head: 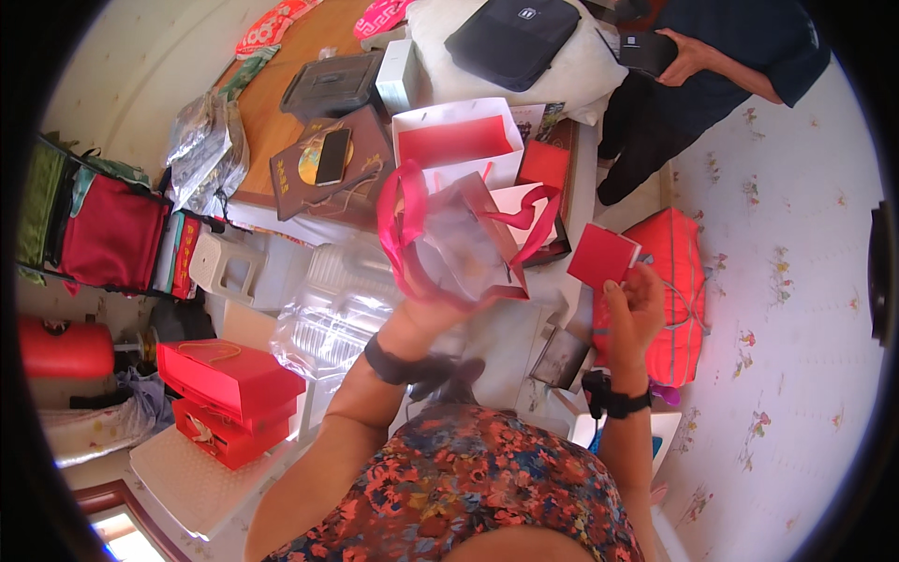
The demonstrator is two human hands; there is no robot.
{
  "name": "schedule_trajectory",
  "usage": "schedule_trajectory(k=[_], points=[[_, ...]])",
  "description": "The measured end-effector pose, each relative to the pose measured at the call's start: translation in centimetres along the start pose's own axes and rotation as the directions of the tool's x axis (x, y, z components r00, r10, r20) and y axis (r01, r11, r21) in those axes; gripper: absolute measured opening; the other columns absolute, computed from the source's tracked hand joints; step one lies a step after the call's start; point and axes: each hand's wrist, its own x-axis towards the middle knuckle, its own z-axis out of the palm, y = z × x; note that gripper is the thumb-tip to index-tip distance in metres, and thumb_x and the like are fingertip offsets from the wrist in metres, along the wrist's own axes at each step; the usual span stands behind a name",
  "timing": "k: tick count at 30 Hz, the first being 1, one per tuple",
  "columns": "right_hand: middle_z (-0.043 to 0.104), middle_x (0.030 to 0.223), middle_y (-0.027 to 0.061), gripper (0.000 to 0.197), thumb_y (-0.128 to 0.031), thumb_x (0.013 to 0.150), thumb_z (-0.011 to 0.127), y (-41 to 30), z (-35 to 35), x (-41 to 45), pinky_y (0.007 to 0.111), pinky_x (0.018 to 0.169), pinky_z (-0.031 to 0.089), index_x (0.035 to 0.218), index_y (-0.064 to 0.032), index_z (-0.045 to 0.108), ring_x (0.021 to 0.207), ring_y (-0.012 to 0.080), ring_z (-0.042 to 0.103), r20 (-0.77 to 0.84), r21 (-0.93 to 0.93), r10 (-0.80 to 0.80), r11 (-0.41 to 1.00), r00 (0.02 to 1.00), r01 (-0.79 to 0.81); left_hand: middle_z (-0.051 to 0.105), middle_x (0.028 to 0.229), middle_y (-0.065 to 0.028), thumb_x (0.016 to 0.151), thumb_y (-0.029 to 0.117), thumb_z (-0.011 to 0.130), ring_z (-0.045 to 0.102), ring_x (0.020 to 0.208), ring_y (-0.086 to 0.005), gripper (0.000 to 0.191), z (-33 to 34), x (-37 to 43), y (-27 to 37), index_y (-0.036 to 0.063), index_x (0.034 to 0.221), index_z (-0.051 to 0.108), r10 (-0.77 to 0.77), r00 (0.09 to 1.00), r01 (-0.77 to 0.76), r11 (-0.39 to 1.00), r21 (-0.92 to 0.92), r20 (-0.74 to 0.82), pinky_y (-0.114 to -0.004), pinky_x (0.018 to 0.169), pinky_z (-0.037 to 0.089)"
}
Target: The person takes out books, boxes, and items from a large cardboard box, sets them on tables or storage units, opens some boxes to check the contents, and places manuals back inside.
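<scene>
My left hand [434,314] is under and behind a gift bag [463,246] with a cloudy see-through front, dark red edges and wide pink ribbon handles [402,218]; its fingers are mostly hidden by the bag. Between the thumb and fingers of my right hand [638,302] is a small flat red box or booklet [602,254] with a pale edge, held to the right of the bag. Beyond the gift bag, a white paper bag [460,168] with a red inside stands on the table, and a red card or box [544,165] lies beside it.
A phone [333,156] rests on brown printed bags [295,175]. Behind are a dark lidded case [330,84], a white box [397,76] and a black bag [516,42] on a cushion. Red gift boxes [232,379] sit lower left. At upper right, a person [709,70] holds a black box [646,53].
</scene>
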Motion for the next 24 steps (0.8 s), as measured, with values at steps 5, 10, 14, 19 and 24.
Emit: schedule_trajectory(k=[5, 10, 14, 19, 24], points=[[0.059, 0.073, 0.0041, 0.035, -0.006, 0.077, 0.069, 7.9, 4.5, -1.3, 0.020, 0.047, 0.039, 0.105, 0.0045, 0.051, 0.053, 0.0069, 0.049, 0.186, 0.227, 0.530, 0.796, 0.827, -0.561, 0.052, 0.116, -0.0062, 0.067, 0.024, 0.075, 0.047, 0.111, -0.0259, 0.058, -1.8, -2.7, -0.3, 0.0097, 0.119, 0.052, -0.112, 0.993, 0.115, 0.990, 0.077, -0.046, -0.038, 0.097, 0.035], [0.059, 0.069, 0.0044, 0.031, -0.011, 0.079, 0.069, 10.8, 10.1, 0.8, 0.021, 0.043, 0.039, 0.101, 0.0033, 0.054, 0.048, 0.0087, 0.049, 0.253, 0.240, 0.615, 0.708, 0.747, -0.664, 0.051, 0.124, -0.0087, 0.071, 0.039, 0.071, 0.045, 0.115, -0.0293, 0.063, -3.6, -5.4, -0.9, 0.0115, 0.124, 0.050, -0.337, 0.939, 0.333, 0.940, 0.069, 0.065, -0.044, 0.101, 0.029], [0.060, 0.077, 0.0031, 0.025, -0.017, 0.084, 0.063, 12.9, 11.8, 2.6, 0.025, 0.052, 0.047, 0.100, 0.0006, 0.055, 0.063, 0.0115, 0.057, 0.347, 0.160, 0.653, 0.666, 0.674, -0.728, 0.049, 0.128, -0.0097, 0.072, 0.045, 0.069, 0.043, 0.118, -0.0319, 0.064, -4.5, -5.8, -1.0, 0.0127, 0.123, 0.050, -0.419, 0.905, 0.398, 0.896, 0.199, 0.076, -0.045, 0.103, 0.028], [0.060, 0.088, 0.0077, 0.016, -0.008, 0.085, 0.056, 7.5, 10.5, 2.5, 0.025, 0.053, 0.046, 0.099, -0.0003, 0.057, 0.072, 0.0131, 0.059, 0.352, 0.191, 0.468, 0.812, 0.811, -0.552, 0.047, 0.129, -0.0101, 0.073, 0.047, 0.067, 0.043, 0.118, -0.0307, 0.064, -3.7, -7.2, -2.7, 0.0122, 0.124, 0.049, -0.287, 0.958, 0.251, 0.829, 0.500, -0.005, -0.043, 0.104, 0.029], [0.060, 0.091, 0.0153, 0.009, 0.002, 0.084, 0.052, -9.6, 7.7, -1.2, 0.027, 0.061, 0.048, 0.092, 0.0036, 0.055, 0.072, 0.0154, 0.059, 0.598, 0.440, -0.294, 0.898, 0.746, 0.001, 0.057, 0.097, -0.0105, 0.077, 0.014, 0.067, 0.057, 0.089, -0.0238, 0.040, -1.4, -6.6, -2.6, 0.0009, 0.112, 0.052, -0.488, 0.866, 0.456, 0.861, -0.224, -0.113, -0.037, 0.075, 0.048]])
